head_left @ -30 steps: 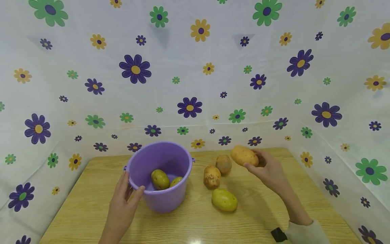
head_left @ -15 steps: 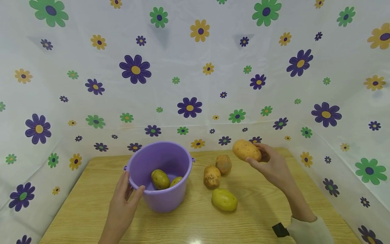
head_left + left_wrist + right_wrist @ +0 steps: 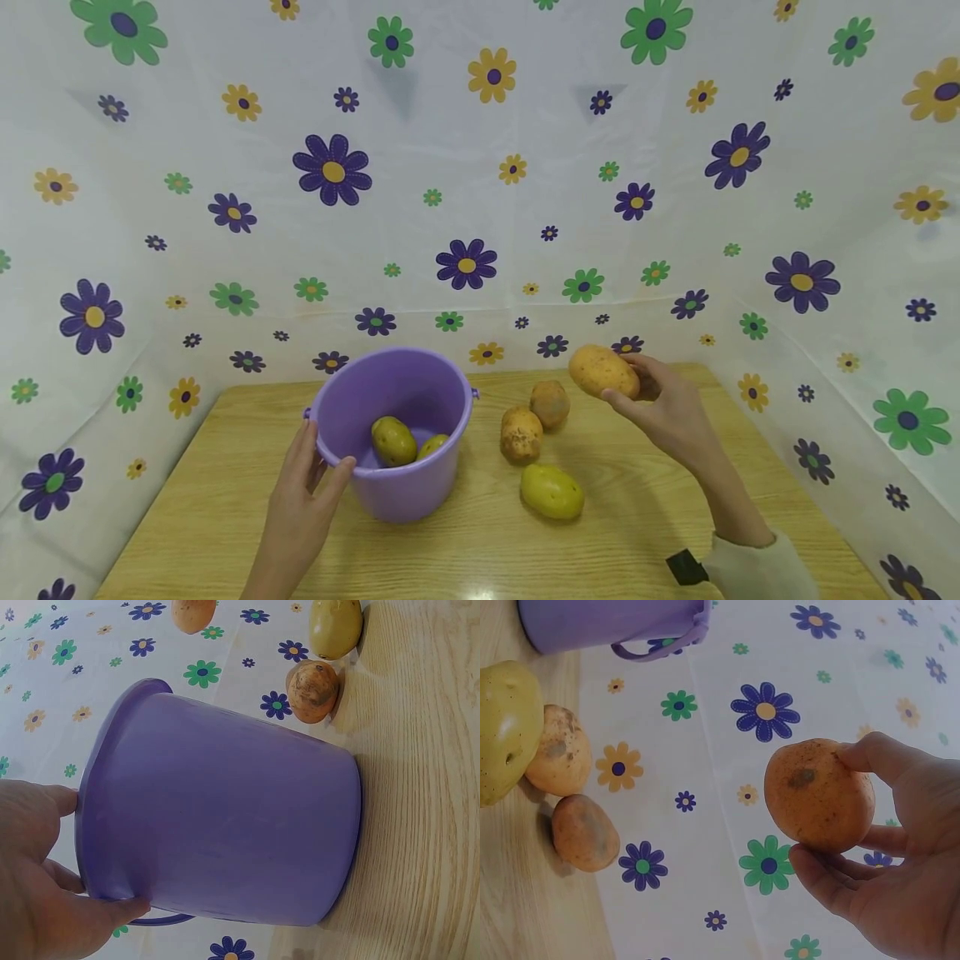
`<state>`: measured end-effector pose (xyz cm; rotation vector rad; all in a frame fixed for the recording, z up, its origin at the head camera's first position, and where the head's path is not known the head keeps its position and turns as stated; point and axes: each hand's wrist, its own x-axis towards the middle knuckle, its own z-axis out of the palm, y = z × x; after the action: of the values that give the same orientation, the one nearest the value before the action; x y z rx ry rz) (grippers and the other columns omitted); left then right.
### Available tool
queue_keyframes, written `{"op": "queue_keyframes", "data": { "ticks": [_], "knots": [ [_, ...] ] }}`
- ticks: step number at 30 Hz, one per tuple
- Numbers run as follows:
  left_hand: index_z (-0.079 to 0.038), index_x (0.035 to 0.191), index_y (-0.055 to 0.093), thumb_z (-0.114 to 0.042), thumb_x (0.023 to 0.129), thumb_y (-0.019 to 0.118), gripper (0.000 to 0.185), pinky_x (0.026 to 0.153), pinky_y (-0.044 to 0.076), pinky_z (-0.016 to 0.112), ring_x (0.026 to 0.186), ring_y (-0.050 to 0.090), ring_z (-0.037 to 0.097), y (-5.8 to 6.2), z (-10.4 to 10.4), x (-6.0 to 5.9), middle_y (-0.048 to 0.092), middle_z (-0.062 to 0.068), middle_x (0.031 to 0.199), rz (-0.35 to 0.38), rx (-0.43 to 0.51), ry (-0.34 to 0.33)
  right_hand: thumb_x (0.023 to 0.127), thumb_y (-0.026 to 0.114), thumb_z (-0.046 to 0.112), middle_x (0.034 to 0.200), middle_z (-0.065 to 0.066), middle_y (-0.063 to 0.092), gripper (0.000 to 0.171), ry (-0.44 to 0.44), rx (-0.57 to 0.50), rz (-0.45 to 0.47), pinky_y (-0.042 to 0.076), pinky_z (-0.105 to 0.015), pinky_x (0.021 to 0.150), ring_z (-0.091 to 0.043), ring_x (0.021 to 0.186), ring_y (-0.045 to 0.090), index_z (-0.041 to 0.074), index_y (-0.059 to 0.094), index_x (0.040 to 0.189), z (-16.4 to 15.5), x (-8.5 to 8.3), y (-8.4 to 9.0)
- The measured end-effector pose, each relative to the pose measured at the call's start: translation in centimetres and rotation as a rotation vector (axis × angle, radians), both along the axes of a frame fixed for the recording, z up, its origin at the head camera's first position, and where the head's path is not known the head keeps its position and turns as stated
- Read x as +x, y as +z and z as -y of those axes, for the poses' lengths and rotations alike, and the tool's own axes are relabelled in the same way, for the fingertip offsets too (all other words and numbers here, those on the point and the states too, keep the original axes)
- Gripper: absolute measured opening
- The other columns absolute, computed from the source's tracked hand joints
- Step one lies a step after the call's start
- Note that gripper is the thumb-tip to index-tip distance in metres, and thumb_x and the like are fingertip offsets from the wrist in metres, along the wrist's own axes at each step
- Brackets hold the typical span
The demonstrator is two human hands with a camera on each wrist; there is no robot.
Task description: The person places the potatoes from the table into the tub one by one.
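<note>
- The right hand (image 3: pixel 667 412) grasps a tan potato (image 3: pixel 602 372) between thumb and fingers, in the air above the right of the wooden table (image 3: pixel 225 517).
- The left hand (image 3: pixel 300 508) grips the purple bucket (image 3: pixel 405 496) on its near left side.
- Inside the bucket lie two greenish potatoes (image 3: pixel 394 442).
- Right of it, two brown potatoes (image 3: pixel 521 435) lie close together, with a yellow-green potato (image 3: pixel 552 492) nearer.
- A flowered cloth (image 3: pixel 420 275) rises at the far side.
</note>
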<state>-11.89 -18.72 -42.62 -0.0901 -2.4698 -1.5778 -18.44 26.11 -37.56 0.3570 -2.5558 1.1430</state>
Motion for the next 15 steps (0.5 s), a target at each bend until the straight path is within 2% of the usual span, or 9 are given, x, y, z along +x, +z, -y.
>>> {"op": "queue_keyframes", "data": {
  "ticks": [5, 11, 15],
  "knots": [
    [-0.002, 0.165, 0.011, -0.034, 0.106, 0.061, 0.084, 0.115, 0.03, 0.015, 0.152, 0.025, 0.04, 0.0, -0.1, 0.0, 0.005, 0.018, 0.171, -0.007, 0.004, -0.003, 0.095, 0.078, 0.021, 0.12, -0.022, 0.069, 0.057, 0.013, -0.012, 0.012, 0.059, -0.015, 0.077, -0.029, 0.096, 0.07, -0.004, 0.056, 0.141, 0.3, -0.2, -0.2],
    [-0.001, 0.164, 0.013, -0.03, 0.106, 0.062, 0.082, 0.112, 0.029, 0.006, 0.152, 0.025, 0.04, 0.0, -0.1, 0.0, 0.006, 0.019, 0.171, -0.013, 0.008, 0.005, 0.095, 0.079, 0.022, 0.121, -0.021, 0.068, 0.057, 0.026, -0.019, 0.015, 0.06, -0.017, 0.077, -0.029, 0.096, 0.07, -0.004, 0.056, 0.141, 1.0, -0.4, -0.1],
    [-0.001, 0.164, 0.012, -0.03, 0.106, 0.062, 0.082, 0.112, 0.028, 0.007, 0.153, 0.024, 0.04, 0.0, -0.1, 0.0, 0.005, 0.018, 0.171, -0.012, 0.008, 0.001, 0.094, 0.079, 0.02, 0.121, -0.022, 0.068, 0.056, 0.036, -0.026, 0.0, 0.06, -0.018, 0.077, -0.029, 0.096, 0.071, -0.003, 0.057, 0.14, 1.6, -0.5, 0.0]
  ]
}}
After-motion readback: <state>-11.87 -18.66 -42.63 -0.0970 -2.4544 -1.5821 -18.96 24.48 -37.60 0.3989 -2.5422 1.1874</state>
